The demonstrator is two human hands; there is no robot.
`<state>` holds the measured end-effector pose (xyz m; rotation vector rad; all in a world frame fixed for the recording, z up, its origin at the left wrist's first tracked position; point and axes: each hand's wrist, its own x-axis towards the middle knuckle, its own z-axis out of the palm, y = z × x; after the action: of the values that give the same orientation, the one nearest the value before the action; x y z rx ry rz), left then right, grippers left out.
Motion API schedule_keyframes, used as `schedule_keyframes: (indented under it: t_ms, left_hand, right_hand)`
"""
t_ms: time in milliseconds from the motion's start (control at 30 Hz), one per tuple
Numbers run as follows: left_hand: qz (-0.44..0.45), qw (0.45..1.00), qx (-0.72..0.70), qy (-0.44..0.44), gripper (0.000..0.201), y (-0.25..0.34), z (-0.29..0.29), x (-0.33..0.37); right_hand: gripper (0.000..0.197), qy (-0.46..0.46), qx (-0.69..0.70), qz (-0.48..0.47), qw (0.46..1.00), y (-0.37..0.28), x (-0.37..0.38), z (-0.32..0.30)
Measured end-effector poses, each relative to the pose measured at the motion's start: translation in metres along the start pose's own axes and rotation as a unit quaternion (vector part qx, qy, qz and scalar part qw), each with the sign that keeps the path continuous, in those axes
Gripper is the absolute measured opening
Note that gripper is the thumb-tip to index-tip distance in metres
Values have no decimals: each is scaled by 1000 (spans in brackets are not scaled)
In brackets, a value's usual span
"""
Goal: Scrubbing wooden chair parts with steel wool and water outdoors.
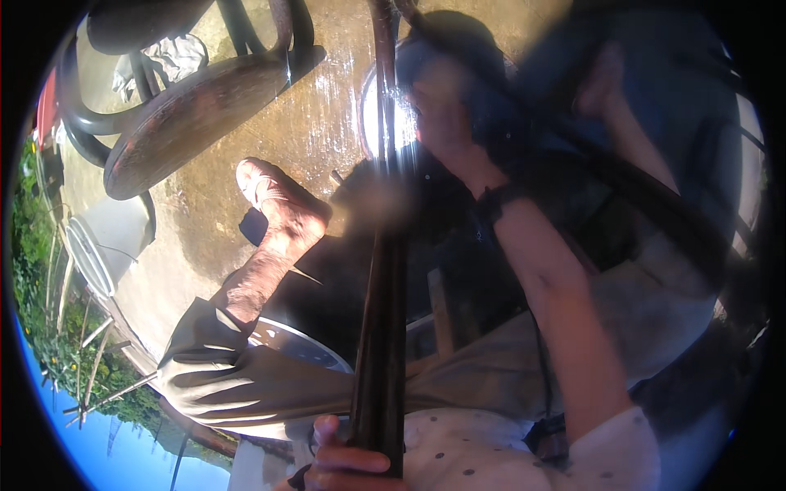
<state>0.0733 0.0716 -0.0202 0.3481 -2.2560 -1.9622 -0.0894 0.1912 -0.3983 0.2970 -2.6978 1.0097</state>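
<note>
At the lower edge, my left hand (348, 462) is closed with its fingers wrapped round a long dark pole (381, 327). The pole runs up the middle of the view, blurred partway along. My right hand (446, 114) reaches forward over a round basin (368, 106), where bright glare shines beside the pole. Motion and shadow smear its fingers, so their hold cannot be made out. A dark band (499, 199) sits round my right wrist.
A dark wooden seat with curved legs (196, 114) stands at the upper left, near a crumpled pale cloth (176, 64). A white bucket (102, 250) lies at the left. My bare left foot (282, 196) rests on wet ground. A pale perforated rim (303, 340) shows beneath my leg.
</note>
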Motion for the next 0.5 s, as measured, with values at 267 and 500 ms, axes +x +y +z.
schedule_keyframes:
  t_ms: [267, 500]
  left_hand:
    - [6, 999, -13, -36, 13, -4, -12, 2]
    - [-3, 997, -23, -79, 11, -4, -18, 4]
  right_hand:
    - [20, -96, 191, 142, 967, -15, -8, -18]
    - [16, -32, 23, 69, 997, 35, 16, 1]
